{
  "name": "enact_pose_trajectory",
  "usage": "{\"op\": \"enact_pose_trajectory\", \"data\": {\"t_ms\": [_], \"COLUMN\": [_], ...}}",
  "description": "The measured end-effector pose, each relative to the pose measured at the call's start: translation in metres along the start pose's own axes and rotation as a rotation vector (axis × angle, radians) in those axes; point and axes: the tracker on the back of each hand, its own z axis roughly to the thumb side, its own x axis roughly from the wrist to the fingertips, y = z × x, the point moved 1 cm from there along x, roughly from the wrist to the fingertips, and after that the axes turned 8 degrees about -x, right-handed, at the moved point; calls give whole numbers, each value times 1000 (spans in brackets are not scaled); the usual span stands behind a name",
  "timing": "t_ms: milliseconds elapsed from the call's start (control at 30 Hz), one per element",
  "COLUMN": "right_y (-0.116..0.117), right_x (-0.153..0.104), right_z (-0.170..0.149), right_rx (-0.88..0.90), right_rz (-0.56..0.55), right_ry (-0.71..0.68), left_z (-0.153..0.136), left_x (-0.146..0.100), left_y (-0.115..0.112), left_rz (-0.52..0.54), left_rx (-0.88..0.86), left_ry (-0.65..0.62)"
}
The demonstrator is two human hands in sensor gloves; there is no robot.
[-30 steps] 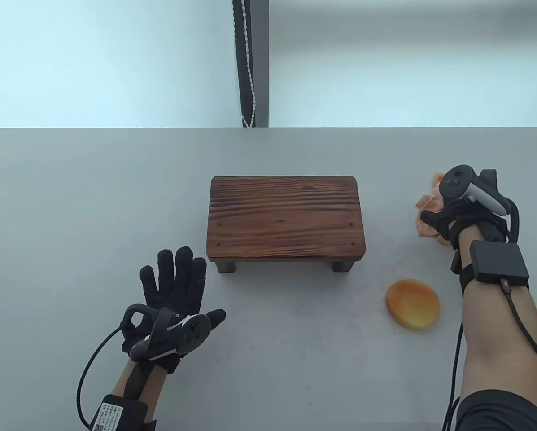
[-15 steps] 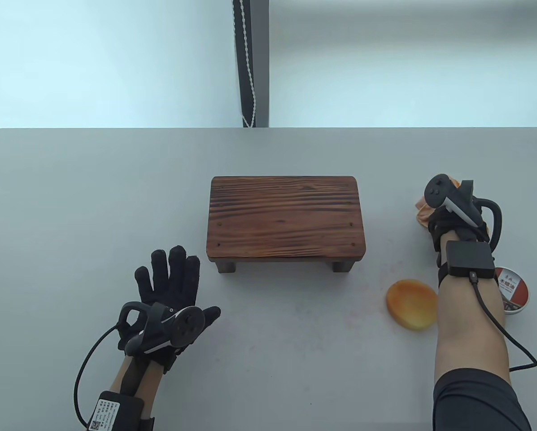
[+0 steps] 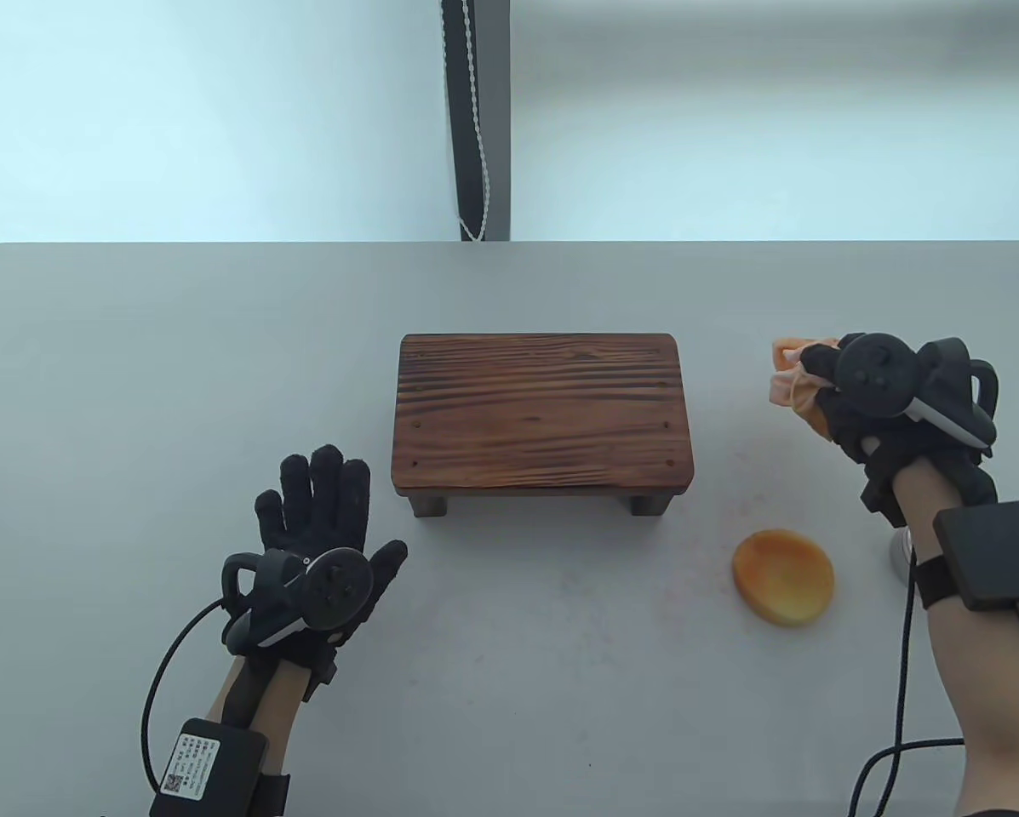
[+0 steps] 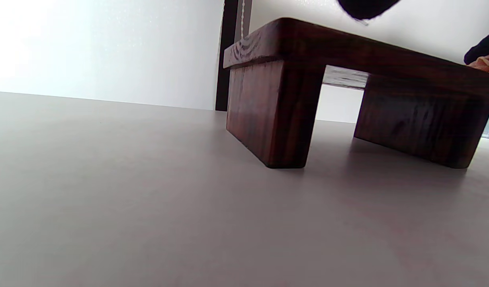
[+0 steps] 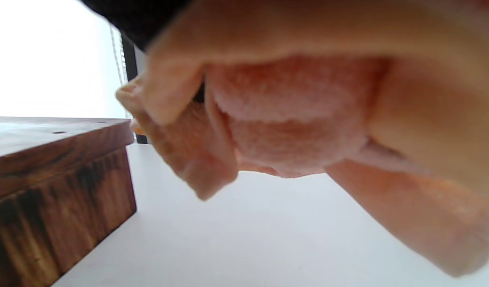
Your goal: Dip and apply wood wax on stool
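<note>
A dark wooden stool (image 3: 541, 417) stands at the table's middle; it also shows in the left wrist view (image 4: 348, 91) and the right wrist view (image 5: 49, 191). My right hand (image 3: 841, 387) grips a bunched orange cloth (image 3: 792, 379) above the table, right of the stool. The cloth fills the right wrist view (image 5: 308, 119). A round orange wax lid or puck (image 3: 783, 578) lies in front of the stool's right end. My left hand (image 3: 322, 511) is open with fingers spread, flat by the stool's near left corner, holding nothing.
A wax tin (image 3: 901, 553) is mostly hidden behind my right forearm. A dark post with a bead cord (image 3: 475, 119) stands behind the grey table (image 3: 134, 383). Faint orange smears mark the table near the puck.
My right hand has lifted the cloth off the table and swung its forearm right, hiding the wax tin. My left hand has drifted slightly forward, still open.
</note>
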Motion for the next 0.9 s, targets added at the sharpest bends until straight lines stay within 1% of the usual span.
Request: {"op": "enact_pose_trajectory", "data": {"t_ms": [33, 100, 167, 267, 300, 367, 433, 467, 500, 533, 567, 600, 633, 667, 733, 767, 900], "right_y": [-6, -21, -29, -33, -32, -28, -18, -14, -7, 2, 7, 8, 8, 9, 16, 19, 19], "right_x": [-7, -25, -38, -49, -51, -50, -42, -39, -33, -28, -24, -23, -20, -18, -13, -12, -10], "right_z": [8, 34, 55, 83, 91, 105, 112, 113, 114, 115, 115, 114, 113, 111, 107, 106, 103], "right_rx": [4, 3, -10, -23, -24, -36, -37, -15, 25, 54, 83, 116, 145, 131, 184, 202, 212], "right_rz": [-16, -57, -89, -102, -97, -69, -12, -13, 15, 78, 130, 139, 171, 191, 227, 228, 89], "right_ry": [-30, -127, -193, -268, -293, -322, -337, -344, -343, -339, -323, -318, -314, -321, -316, -308, -291], "left_z": [0, 1, 1, -1, -3, -5, -7, -7, -8, -9, -10, -11, -12, -13, -15, -15, -15], "left_x": [3, 15, 24, 38, 43, 52, 59, 60, 61, 62, 62, 63, 63, 63, 65, 65, 66], "left_y": [2, 8, 9, 8, 6, 1, -5, -7, -8, -9, -9, -8, -8, -9, -10, -10, -10], "left_rz": [0, 23, 35, 76, 91, 86, 71, 74, 95, 119, 121, 106, 82, 66, 38, 23, 14], "left_rx": [-16, -62, -118, -225, -274, -335, -386, -409, -440, -470, -479, -474, -482, -495, -538, -549, -544], "left_ry": [11, 22, 47, 108, 139, 177, 200, 203, 208, 211, 217, 217, 221, 225, 225, 223, 223]}}
